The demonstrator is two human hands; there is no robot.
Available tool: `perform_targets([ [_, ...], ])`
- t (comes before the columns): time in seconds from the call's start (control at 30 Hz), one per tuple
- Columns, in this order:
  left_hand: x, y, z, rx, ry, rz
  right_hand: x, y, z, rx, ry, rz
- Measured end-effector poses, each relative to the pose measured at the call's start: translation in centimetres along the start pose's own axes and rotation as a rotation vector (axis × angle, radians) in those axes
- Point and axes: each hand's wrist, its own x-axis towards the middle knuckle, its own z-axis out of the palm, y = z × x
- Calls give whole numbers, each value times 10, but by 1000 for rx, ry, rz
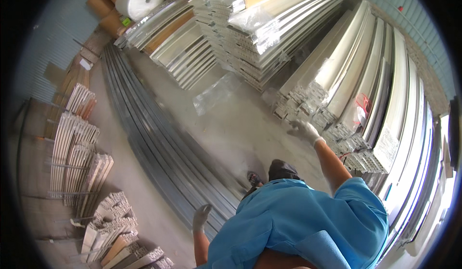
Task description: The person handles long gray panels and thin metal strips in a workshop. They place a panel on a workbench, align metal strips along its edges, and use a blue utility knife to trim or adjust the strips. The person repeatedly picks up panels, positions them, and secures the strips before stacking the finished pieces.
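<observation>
My right hand (304,130), in a whitish glove, reaches forward with its fingers stretched out. It is nearest to the front ends of a stack of long pale profiles (344,88), and whether the fingertips touch them is unclear. Nothing shows in this hand. Low at the left, my left hand (201,217) is gloved too, its fingers loosely bent and holding nothing visible. Beside and partly behind it run long dark grey bars (159,141), laid side by side along the floor. A red tie or strap (363,104) lies on the pale stack.
More wrapped profiles (269,33) are piled high at the back. Clear plastic film (217,94) lies on the floor (231,127). At the left, racks hold short profile pieces (77,146). A white wrap roll (140,1) and brown rolls (102,2) stand at the far left.
</observation>
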Motion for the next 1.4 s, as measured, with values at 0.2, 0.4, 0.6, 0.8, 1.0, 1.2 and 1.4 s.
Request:
perform_targets([
  [0.2,163,181,-46,673,-117,127,161,-57,-81,323,398,-103],
  [0.4,290,304,-35,291,-171,296,336,-82,-201,-281,579,-151],
  [0.6,359,400,-45,462,-245,148,533,-108,-275,-671,413,-54],
  [0.8,452,477,-66,118,-90,293,615,-96,-262,-251,228,-64],
  [1.0,551,610,-44,-181,324,847,568,-186,-175,12,188,-406],
  [1.2,685,636,-93,56,214,1031,596,-178,-226,379,109,-117],
  [1.4,825,602,-131,463,-13,601,633,-168,-266,409,556,239],
])
